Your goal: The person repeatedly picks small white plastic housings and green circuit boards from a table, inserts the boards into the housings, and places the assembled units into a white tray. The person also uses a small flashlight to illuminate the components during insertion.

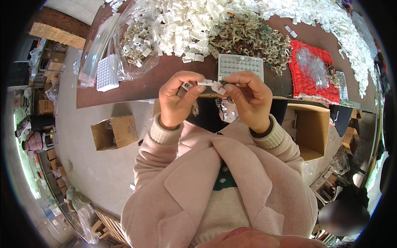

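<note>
My left hand (178,98) is closed in a pinch on a small white plastic housing (204,82). Another small white piece (186,86) with a dark opening shows against its curled fingers. Opposite it, my right hand (250,99) pinches a second white plastic piece (218,87), with a bit of dark greenish part by the fingertips. The two white pieces meet between my hands, just beyond the table's near edge; whether they are joined I cannot tell. Close beyond my right fingers lies a pale tray (241,62) with rows of round cells.
A large heap of white plastic pieces (182,31) covers the far brown table (140,84), beside a heap of brownish translucent parts (250,39). Plastic bags and a white gridded block (108,74) lie left, a red cloth (315,72) right. Cardboard boxes (124,131) stand below.
</note>
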A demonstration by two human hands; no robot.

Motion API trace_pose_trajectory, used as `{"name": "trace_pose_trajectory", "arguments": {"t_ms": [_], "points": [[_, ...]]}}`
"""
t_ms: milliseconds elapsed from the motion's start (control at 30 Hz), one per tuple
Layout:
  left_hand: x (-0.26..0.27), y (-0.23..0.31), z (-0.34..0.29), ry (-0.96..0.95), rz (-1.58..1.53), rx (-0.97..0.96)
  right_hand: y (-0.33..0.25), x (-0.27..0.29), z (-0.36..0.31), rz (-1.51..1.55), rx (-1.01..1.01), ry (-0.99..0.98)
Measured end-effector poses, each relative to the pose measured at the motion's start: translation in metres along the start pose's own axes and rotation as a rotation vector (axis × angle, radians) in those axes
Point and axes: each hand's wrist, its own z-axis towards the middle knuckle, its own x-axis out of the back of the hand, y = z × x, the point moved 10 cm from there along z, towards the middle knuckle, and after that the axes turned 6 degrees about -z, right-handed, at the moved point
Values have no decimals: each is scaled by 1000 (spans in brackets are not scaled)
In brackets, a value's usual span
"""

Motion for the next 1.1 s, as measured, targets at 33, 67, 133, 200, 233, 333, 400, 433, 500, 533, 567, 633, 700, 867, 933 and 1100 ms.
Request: {"name": "trace_pose_trajectory", "arguments": {"t_ms": [33, 67, 133, 200, 233, 333, 400, 433, 500, 533, 567, 633, 700, 867, 933, 1100], "points": [[2, -10, -6, 106, -74, 100, -4, 0, -1, -22, 53, 29], [3, -20, -14, 193, -142, 201, -6, -1, -1, -56, 71, 30], [-8, -29, -24, 184, -242, 288, -11, -3, -1, -118, 111, 28], [-13, -33, -30, 201, -249, 311, -14, -5, -1, -211, 108, 5], [-13, -35, -31, 211, -268, 315, -16, -5, 0, -246, 114, -1], [-11, -37, -34, 236, -302, 308, -24, 0, 1, -310, 114, 36], [-9, -36, -34, 249, -299, 295, -30, -3, 3, -409, 146, -1], [-9, -35, -34, 248, -288, 283, -31, -4, 4, -464, 151, -16], [-8, -34, -34, 244, -266, 277, -28, -6, 4, -421, 93, -39], [-8, -31, -33, 239, -217, 244, -26, -7, 3, -399, 69, -53], [-7, -27, -32, 235, -167, 211, -25, -7, 3, -397, 50, -55], [-6, -22, -31, 226, -119, 144, -23, -8, 1, -397, 30, -71], [-5, -18, -31, 217, -122, 80, -9, -7, -1, -251, -114, -102], [-3, -24, -35, 229, -282, 79, 6, -14, -4, 1, -230, -172], [-1, -27, -36, 248, -293, 65, 4, -15, -4, -3, -189, -180], [1, -22, -41, 319, -117, -42, -3, -14, -3, -135, -95, -141]]}}
